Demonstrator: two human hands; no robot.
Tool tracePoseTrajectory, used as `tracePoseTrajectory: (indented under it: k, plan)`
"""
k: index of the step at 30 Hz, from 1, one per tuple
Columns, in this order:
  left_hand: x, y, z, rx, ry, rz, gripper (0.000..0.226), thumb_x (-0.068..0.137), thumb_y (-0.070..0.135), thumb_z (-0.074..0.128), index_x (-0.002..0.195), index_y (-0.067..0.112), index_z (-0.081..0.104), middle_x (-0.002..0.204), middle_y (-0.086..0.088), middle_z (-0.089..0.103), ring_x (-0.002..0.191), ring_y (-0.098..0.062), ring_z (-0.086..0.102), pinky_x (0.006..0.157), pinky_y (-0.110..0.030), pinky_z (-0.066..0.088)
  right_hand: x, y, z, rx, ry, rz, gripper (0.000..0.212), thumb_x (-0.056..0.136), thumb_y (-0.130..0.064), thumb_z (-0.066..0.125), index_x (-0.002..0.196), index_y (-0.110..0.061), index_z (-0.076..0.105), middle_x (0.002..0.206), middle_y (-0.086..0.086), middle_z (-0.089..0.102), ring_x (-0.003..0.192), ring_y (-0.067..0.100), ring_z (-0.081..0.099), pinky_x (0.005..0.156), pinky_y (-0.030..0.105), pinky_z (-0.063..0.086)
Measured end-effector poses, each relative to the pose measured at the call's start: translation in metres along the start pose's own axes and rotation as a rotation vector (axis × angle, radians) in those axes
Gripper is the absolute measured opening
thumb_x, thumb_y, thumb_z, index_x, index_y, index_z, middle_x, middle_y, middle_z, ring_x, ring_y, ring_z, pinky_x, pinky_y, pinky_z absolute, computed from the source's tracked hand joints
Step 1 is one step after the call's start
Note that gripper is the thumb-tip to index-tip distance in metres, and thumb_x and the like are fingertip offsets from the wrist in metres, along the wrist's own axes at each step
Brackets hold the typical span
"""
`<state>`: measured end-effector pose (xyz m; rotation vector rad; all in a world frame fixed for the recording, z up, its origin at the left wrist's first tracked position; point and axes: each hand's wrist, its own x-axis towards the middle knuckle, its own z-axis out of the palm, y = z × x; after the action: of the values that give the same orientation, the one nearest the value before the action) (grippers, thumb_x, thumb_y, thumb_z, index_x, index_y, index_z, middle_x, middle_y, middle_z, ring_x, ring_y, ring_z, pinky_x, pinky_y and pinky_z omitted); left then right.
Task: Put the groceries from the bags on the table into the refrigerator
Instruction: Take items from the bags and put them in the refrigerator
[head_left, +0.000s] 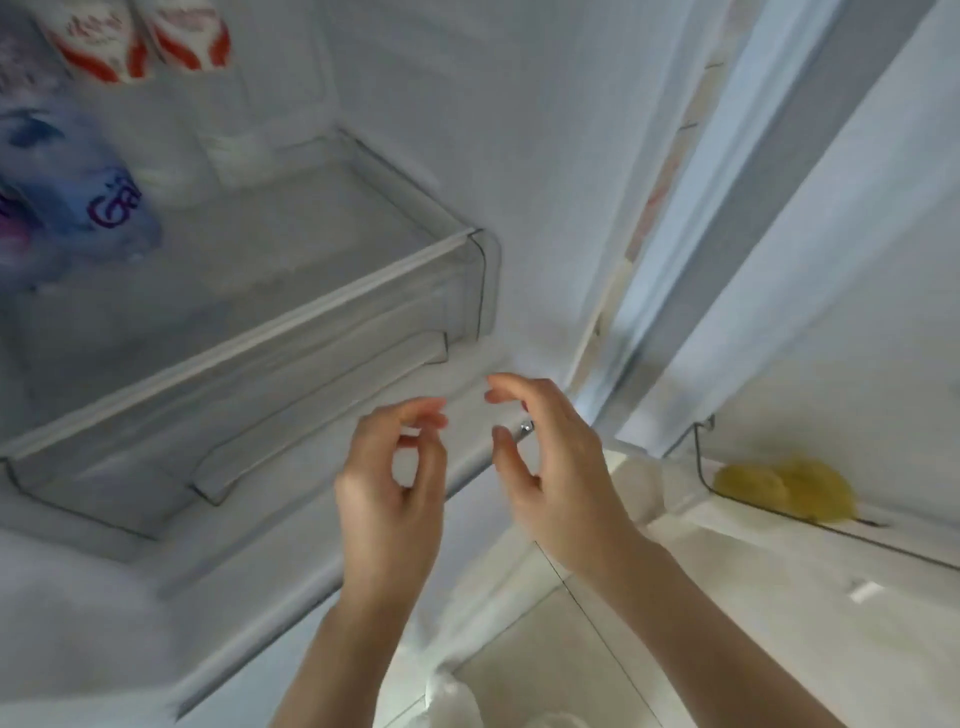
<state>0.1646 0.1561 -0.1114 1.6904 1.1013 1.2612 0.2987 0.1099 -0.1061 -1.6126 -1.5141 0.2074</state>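
Hands come first: left hand (392, 488) and right hand (553, 462) hover empty before the clear drawer (249, 364), fingers curled loosely apart. Beyond the drawer lies a blue pouch (78, 182), probably soft and slippery; best gripped across its middle.

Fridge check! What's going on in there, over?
Left hand and right hand both open, holding nothing. Clear plastic fridge drawer shut. Two yellow lemons on door shelf. Nothing blocking.

pale tiled floor (524, 670) with dark grout lines at the bottom, white wall or panel surfaces (857, 218) on the right, soft even cool light, whole view motion-blurred
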Motion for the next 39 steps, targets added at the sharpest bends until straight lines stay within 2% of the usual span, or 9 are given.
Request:
tracePoseTrajectory:
  k: [5, 7, 9, 14, 19, 26, 32, 36, 39]
  plan:
    - [-0.056, 0.002, 0.039, 0.014, -0.23, -0.017, 0.031, 0.091, -0.003, 0.055, 0.106, 0.022, 0.064, 0.098, 0.011, 0.066, 0.095, -0.012, 0.064, 0.08, -0.015, 0.049, -0.073, 0.023, -0.039, -0.06, 0.018, 0.159, 0.038, 0.09, -0.008, 0.053, 0.128, -0.01, 0.05, 0.114, 0.0, 0.059, 0.111, 0.012, 0.056, 0.098, 0.023, 0.042]
    - [-0.078, 0.005, 0.057, 0.025, -0.289, -0.012, 0.03, 0.091, -0.004, 0.055, 0.107, 0.02, 0.065, 0.095, 0.013, 0.067, 0.094, -0.011, 0.065, 0.08, -0.017, 0.05, -0.105, 0.031, -0.058, -0.075, 0.026, 0.229, 0.038, 0.092, -0.016, 0.048, 0.129, -0.013, 0.049, 0.114, -0.004, 0.058, 0.111, 0.008, 0.054, 0.097, 0.016, 0.039]
    - [-0.102, 0.011, 0.076, 0.028, -0.35, -0.008, 0.031, 0.091, -0.003, 0.056, 0.107, 0.022, 0.064, 0.094, 0.013, 0.067, 0.093, -0.011, 0.065, 0.081, -0.02, 0.052, -0.137, 0.039, -0.08, -0.082, 0.042, 0.286, 0.038, 0.091, -0.021, 0.044, 0.129, -0.015, 0.049, 0.114, -0.006, 0.057, 0.111, 0.007, 0.054, 0.095, 0.018, 0.04]
    - [-0.179, 0.04, 0.13, 0.035, -0.488, -0.018, 0.033, 0.089, -0.001, 0.056, 0.105, 0.028, 0.06, 0.091, 0.011, 0.067, 0.091, -0.009, 0.064, 0.08, -0.018, 0.05, -0.228, 0.063, -0.142, -0.095, 0.113, 0.397, 0.038, 0.091, -0.012, 0.051, 0.129, -0.017, 0.05, 0.115, -0.007, 0.058, 0.112, 0.011, 0.055, 0.096, 0.031, 0.045]
    - [-0.284, 0.065, 0.182, 0.049, -0.658, -0.058, 0.028, 0.091, 0.006, 0.056, 0.107, 0.029, 0.06, 0.091, 0.012, 0.068, 0.089, -0.006, 0.064, 0.079, -0.016, 0.05, -0.327, 0.082, -0.202, -0.113, 0.173, 0.5, 0.039, 0.089, -0.005, 0.056, 0.127, -0.016, 0.051, 0.113, -0.003, 0.061, 0.107, 0.006, 0.057, 0.093, 0.014, 0.041]
    - [-0.393, 0.092, 0.245, 0.114, -0.878, -0.039, 0.026, 0.092, 0.012, 0.058, 0.109, 0.031, 0.059, 0.091, 0.013, 0.067, 0.09, -0.005, 0.063, 0.079, -0.019, 0.053, -0.438, 0.103, -0.276, -0.149, 0.241, 0.639, 0.037, 0.09, -0.003, 0.057, 0.125, -0.011, 0.054, 0.111, -0.001, 0.063, 0.106, 0.007, 0.058, 0.095, 0.019, 0.045]
    - [-0.437, 0.112, 0.297, 0.181, -1.103, -0.024, 0.023, 0.091, 0.011, 0.057, 0.107, 0.028, 0.06, 0.091, 0.01, 0.066, 0.088, -0.006, 0.061, 0.078, -0.029, 0.055, -0.496, 0.127, -0.327, -0.2, 0.32, 0.789, 0.034, 0.091, -0.007, 0.058, 0.123, -0.014, 0.054, 0.108, -0.005, 0.062, 0.103, 0.003, 0.059, 0.091, 0.021, 0.047]
    - [-0.436, 0.122, 0.341, 0.177, -1.205, -0.028, 0.022, 0.092, 0.014, 0.057, 0.11, 0.025, 0.061, 0.09, 0.008, 0.065, 0.085, -0.001, 0.059, 0.073, -0.018, 0.05, -0.505, 0.156, -0.355, -0.211, 0.377, 0.869, 0.033, 0.09, -0.009, 0.057, 0.123, -0.015, 0.055, 0.105, -0.008, 0.06, 0.101, 0.006, 0.059, 0.089, 0.027, 0.049]
    - [-0.428, 0.122, 0.378, 0.181, -1.227, -0.028, 0.022, 0.092, 0.013, 0.058, 0.111, 0.024, 0.06, 0.089, 0.008, 0.065, 0.084, 0.002, 0.057, 0.07, -0.012, 0.048, -0.498, 0.183, -0.376, -0.205, 0.368, 0.907, 0.032, 0.09, -0.009, 0.057, 0.122, -0.015, 0.056, 0.105, -0.008, 0.061, 0.1, 0.005, 0.059, 0.089, 0.025, 0.048]
